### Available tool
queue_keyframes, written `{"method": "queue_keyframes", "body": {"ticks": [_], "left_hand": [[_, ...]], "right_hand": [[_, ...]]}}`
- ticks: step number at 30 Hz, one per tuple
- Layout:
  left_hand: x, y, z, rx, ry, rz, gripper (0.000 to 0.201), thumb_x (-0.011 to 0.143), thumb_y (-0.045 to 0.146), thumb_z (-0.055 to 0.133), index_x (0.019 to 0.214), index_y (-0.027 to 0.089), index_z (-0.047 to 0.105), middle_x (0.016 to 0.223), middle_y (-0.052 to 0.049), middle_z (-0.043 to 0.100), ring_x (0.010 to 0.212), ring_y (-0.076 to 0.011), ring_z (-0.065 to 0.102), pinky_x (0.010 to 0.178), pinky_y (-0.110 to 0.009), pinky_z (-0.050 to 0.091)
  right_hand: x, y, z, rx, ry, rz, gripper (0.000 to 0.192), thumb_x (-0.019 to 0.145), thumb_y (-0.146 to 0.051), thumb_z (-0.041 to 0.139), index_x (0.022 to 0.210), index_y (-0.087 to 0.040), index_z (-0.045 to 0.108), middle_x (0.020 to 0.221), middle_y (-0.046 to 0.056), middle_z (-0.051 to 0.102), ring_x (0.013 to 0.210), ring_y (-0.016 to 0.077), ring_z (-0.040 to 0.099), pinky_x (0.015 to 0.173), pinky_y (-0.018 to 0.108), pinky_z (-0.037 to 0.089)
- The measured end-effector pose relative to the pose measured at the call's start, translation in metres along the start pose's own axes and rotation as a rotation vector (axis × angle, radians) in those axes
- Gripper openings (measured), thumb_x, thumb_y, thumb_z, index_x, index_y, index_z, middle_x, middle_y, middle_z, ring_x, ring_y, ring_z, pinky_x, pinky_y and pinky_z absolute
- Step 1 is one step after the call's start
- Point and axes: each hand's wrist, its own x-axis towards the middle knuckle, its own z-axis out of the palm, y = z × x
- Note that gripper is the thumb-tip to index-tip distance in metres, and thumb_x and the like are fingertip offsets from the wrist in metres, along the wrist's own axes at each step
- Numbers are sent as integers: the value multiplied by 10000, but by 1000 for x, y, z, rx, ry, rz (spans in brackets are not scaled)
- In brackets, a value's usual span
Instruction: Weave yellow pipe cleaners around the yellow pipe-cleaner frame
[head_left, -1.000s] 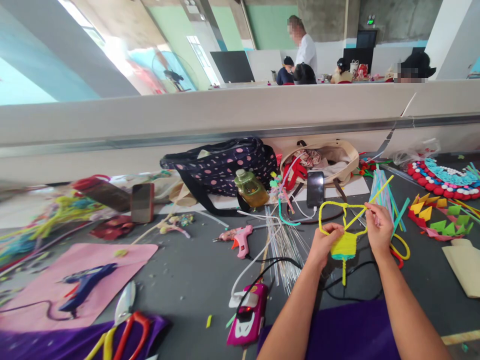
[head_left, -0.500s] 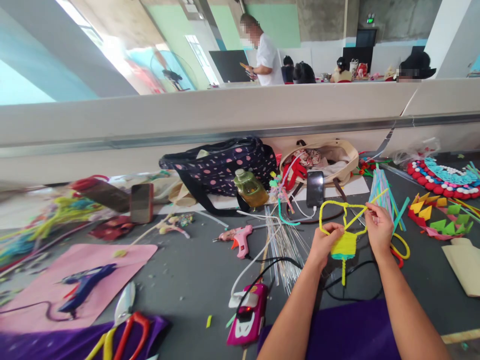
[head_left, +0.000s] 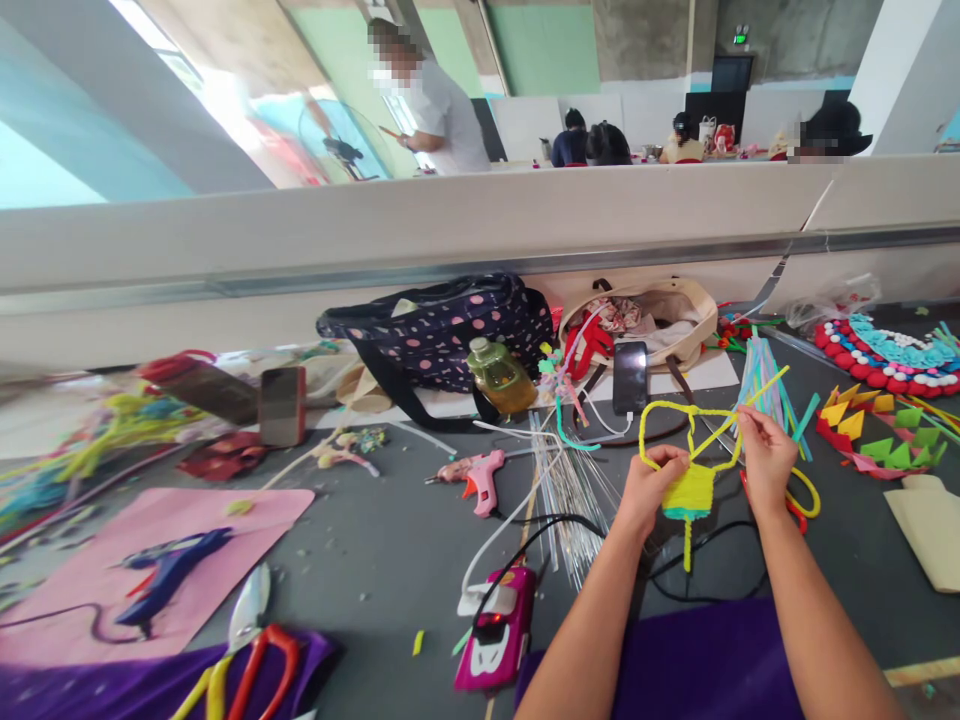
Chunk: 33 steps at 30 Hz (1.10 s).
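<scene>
A yellow pipe-cleaner figure [head_left: 691,488] is up in front of me over the table. Its body is a tightly wrapped block with a teal band near the bottom and a short yellow stem below; two open loops stand at the top. My left hand [head_left: 649,490] is closed on the left side of the body, thumb on its front. With finger and thumb, my right hand [head_left: 769,462] pinches a yellow strand at the right loop, its free end poking up past the fingers. Behind that hand lie red-and-yellow-handled scissors [head_left: 804,495], partly hidden.
A pink glue gun [head_left: 484,480], a magenta power strip [head_left: 499,640] with cables and a bundle of clear sticks [head_left: 574,500] lie left of my hands. Further left are a blue glue gun [head_left: 180,575] and large scissors [head_left: 251,610]. Bags [head_left: 457,330] line the back.
My right hand has shifted slightly right, and the strand's free end now reaches further up and right. My left hand stays put. In the background, a person in white has moved left.
</scene>
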Motion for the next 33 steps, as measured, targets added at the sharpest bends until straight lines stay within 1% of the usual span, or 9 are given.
{"method": "queue_keyframes", "body": {"ticks": [2, 4, 7, 10, 13, 20, 23, 28, 33], "left_hand": [[0, 0, 0, 3, 0, 0, 239, 578, 327, 785, 674, 127, 696, 576, -7, 593, 513, -103, 498, 521, -223, 369], [0, 0, 0, 4, 2, 3, 239, 579, 326, 786, 674, 127, 696, 580, -8, 594, 518, -104, 498, 526, -223, 371], [0, -1, 0, 4, -3, 13, 235, 583, 323, 784, 672, 125, 695, 576, -7, 589, 519, -100, 492, 528, -220, 365], [0, 0, 0, 10, -11, 23, 226, 591, 319, 774, 668, 123, 693, 571, -5, 585, 516, -97, 485, 524, -217, 354], [0, 1, 1, 39, -2, 30, 220, 595, 320, 762, 666, 124, 692, 569, -3, 585, 516, -99, 481, 526, -219, 352], [-2, 3, 3, 116, 7, 73, 203, 612, 314, 734, 666, 123, 694, 557, 5, 566, 519, -91, 450, 520, -214, 326], [-2, 2, 3, 130, 5, 79, 199, 614, 309, 730, 664, 120, 693, 563, 4, 566, 525, -90, 449, 522, -213, 326], [-2, 1, 2, 139, -3, 63, 206, 623, 316, 723, 678, 119, 694, 569, 2, 569, 526, -93, 453, 520, -214, 329], [-2, 2, 3, 132, 8, 72, 190, 621, 303, 718, 664, 121, 689, 563, 2, 566, 527, -93, 453, 523, -213, 330]], "right_hand": [[1, -1, 1, 69, 14, 66, 266, 719, -396, 722, 846, -161, 711, 875, 88, 724, 835, 221, 668, 823, 391, 525], [3, -1, 2, 111, 15, 109, 261, 682, -383, 754, 811, -166, 689, 813, 56, 703, 787, 193, 652, 777, 348, 521], [5, 1, 2, 153, 7, 184, 290, 662, -383, 772, 815, -170, 648, 725, 10, 658, 670, 145, 613, 639, 270, 488], [5, 3, 1, 165, -39, 269, 303, 694, -430, 743, 777, -166, 620, 638, -16, 604, 552, 113, 544, 525, 229, 412], [4, 0, 0, 177, -76, 286, 290, 732, -442, 714, 733, -170, 615, 626, -27, 572, 543, 94, 500, 521, 215, 373], [3, -8, 1, 248, -65, 278, 264, 705, -406, 744, 718, -185, 600, 622, -47, 540, 534, 76, 454, 517, 212, 334], [4, -6, 0, 243, -69, 278, 247, 696, -389, 744, 722, -180, 615, 628, -42, 545, 538, 79, 455, 513, 212, 334], [5, -1, -1, 251, -52, 318, 182, 676, -329, 725, 707, -172, 638, 601, -37, 537, 547, 87, 461, 508, 207, 342], [5, -1, -2, 287, -53, 330, 148, 708, -305, 620, 743, -175, 682, 707, -6, 595, 575, 89, 476, 478, 197, 328]]}}
